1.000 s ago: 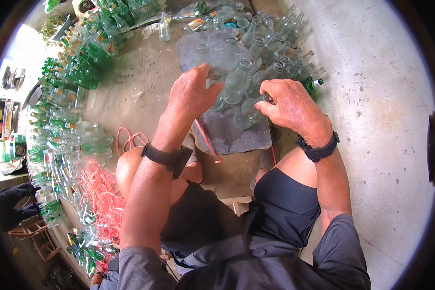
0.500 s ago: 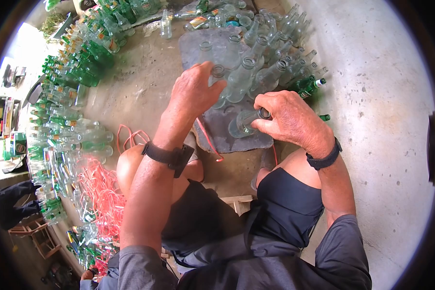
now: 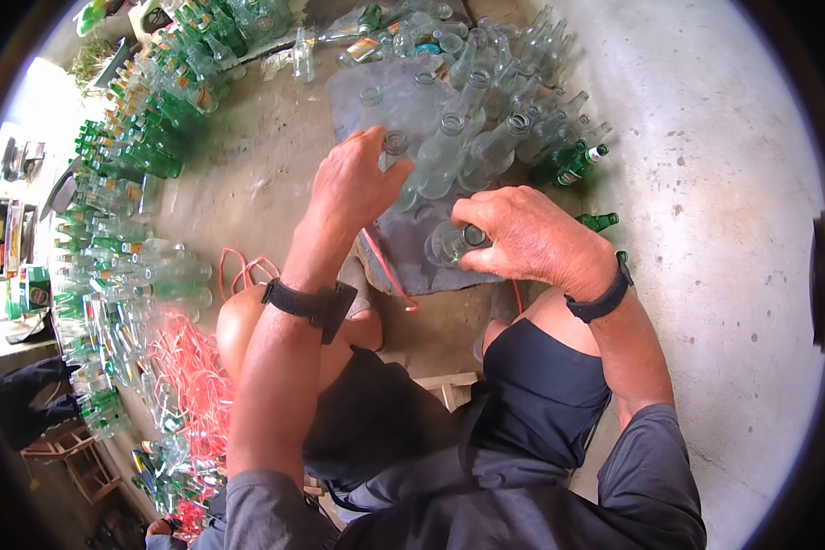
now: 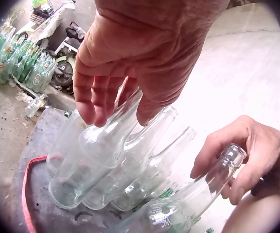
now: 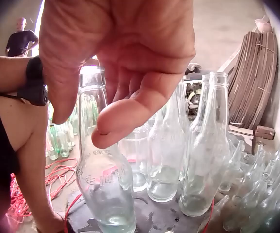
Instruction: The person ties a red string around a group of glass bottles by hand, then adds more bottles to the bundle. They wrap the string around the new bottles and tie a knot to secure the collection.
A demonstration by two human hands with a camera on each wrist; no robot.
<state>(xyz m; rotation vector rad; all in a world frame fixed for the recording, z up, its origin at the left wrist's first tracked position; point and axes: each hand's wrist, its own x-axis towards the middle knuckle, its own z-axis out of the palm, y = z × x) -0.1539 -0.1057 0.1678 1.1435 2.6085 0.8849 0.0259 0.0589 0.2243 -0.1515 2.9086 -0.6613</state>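
My right hand [image 3: 533,234] has its thumb and fingers round the neck of a clear glass bottle [image 5: 106,179]. This bottle tilts over the near part of a dark slab [image 3: 390,240], apart from the other bottles there. Near the slab's left side, my left hand [image 3: 357,179] curls round the neck of another clear bottle [image 4: 106,138]. Close behind it stand several more clear bottles [image 3: 442,151] in a tight group. A red strap [image 3: 385,261] runs out from under the group and over the slab's front edge.
Green bottles [image 3: 577,167] lie on the floor right of the slab. Many clear bottles [image 3: 541,55] crowd behind it. Rows of bottles [image 3: 170,119] line the left, beside a heap of red straps [image 3: 188,376]. A pale wall [image 3: 706,229] bounds the right.
My right hand has drawn its bottle toward me and to the left, away from the group. My left hand keeps its place at its bottle. Green bottles on the right have come into view.
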